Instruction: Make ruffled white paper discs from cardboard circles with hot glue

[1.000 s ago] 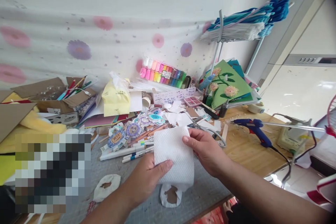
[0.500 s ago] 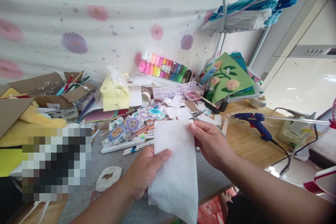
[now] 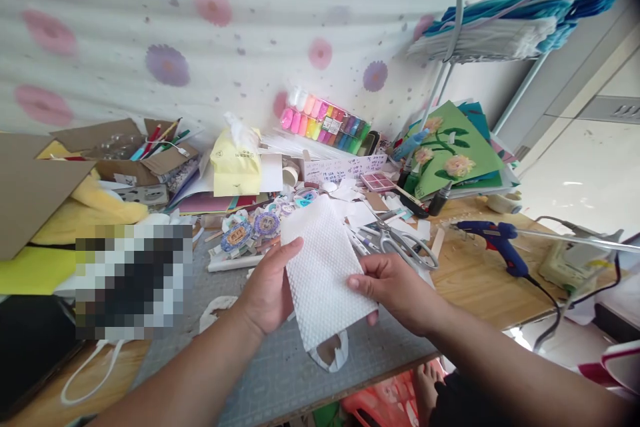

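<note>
Both my hands hold a white textured paper towel [image 3: 320, 273] over the grey cutting mat [image 3: 280, 380]. My left hand [image 3: 267, 290] grips its left edge, thumb on top. My right hand [image 3: 395, 290] pinches its lower right edge. The sheet lies tilted, its far end pointing toward the wall. Just beneath its near end lies a white paper scrap with a brown patch [image 3: 330, 353]. Scissors [image 3: 403, 247] rest on the table just beyond my right hand.
A blue glue gun [image 3: 495, 243] lies on the wooden table at right. Round paper badges [image 3: 250, 230] and pens lie behind the towel. Further back stand a yellow tissue pack [image 3: 235, 167], a colourful clay set [image 3: 325, 127], green flower cards [image 3: 450, 153] and cardboard boxes [image 3: 125, 160].
The towel hung unfolded half a second ago; now it lies shorter and tilted away from me. My right hand moved from its top corner down to its lower right edge.
</note>
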Tool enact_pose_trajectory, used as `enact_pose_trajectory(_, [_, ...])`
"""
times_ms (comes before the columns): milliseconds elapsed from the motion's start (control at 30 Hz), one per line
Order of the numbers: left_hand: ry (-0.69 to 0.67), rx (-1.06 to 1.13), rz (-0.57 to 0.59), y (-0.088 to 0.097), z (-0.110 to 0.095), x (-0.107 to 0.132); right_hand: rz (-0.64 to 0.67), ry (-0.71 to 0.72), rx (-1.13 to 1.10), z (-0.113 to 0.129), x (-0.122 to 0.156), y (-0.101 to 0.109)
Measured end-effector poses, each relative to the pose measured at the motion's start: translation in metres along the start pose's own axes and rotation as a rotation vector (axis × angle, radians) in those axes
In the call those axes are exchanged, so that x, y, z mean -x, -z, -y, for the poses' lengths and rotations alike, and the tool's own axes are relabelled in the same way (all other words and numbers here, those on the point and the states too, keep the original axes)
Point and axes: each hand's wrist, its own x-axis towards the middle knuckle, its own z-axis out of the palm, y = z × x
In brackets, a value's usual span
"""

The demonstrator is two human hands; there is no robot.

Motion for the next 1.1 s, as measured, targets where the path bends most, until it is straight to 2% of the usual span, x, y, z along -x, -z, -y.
enact_pose_trajectory(67, [0.018, 0.005, -0.017, 0.002, -0.001, -0.001, 0.074, 0.019, 0.042, 0.004, 0.001, 0.003])
enact_pose_trajectory(133, [-0.029, -0.056, -0.075, 0.002, 0.001, -0.002, 0.115, 0.089, 0.085, 0.006, 0.001, 0.006])
enact_pose_trajectory(200, [-0.072, -0.155, -0.09, 0.001, 0.005, -0.001, 0.059, 0.177, 0.089, 0.008, -0.001, 0.008])
enact_pose_trajectory(267, [-0.076, -0.245, -0.052, -0.001, 0.009, 0.001, -0.059, 0.214, 0.075, 0.007, -0.004, 0.009])
enact_pose_trajectory(367, [-0.062, -0.309, -0.017, -0.002, 0.012, 0.005, -0.158, 0.182, 0.082, 0.005, -0.008, 0.008])
enact_pose_trajectory(467, [-0.006, -0.253, 0.017, -0.001, 0.01, 0.005, -0.152, 0.153, 0.072, 0.006, -0.008, 0.008])
enact_pose_trajectory(600, [0.097, -0.147, 0.127, 0.001, 0.006, 0.004, -0.127, 0.144, 0.028, 0.008, -0.006, 0.01])
enact_pose_trajectory(800, [0.074, -0.307, 0.053, 0.0, 0.009, 0.006, 0.009, 0.131, -0.085, 0.003, -0.004, 0.014])
enact_pose_trajectory(933, [0.079, -0.288, 0.066, -0.002, 0.01, 0.006, -0.079, 0.12, -0.094, -0.001, -0.006, 0.01])
enact_pose_trajectory(1100, [0.17, -0.212, 0.098, 0.0, 0.01, 0.005, -0.152, 0.142, -0.043, 0.002, -0.009, 0.006])
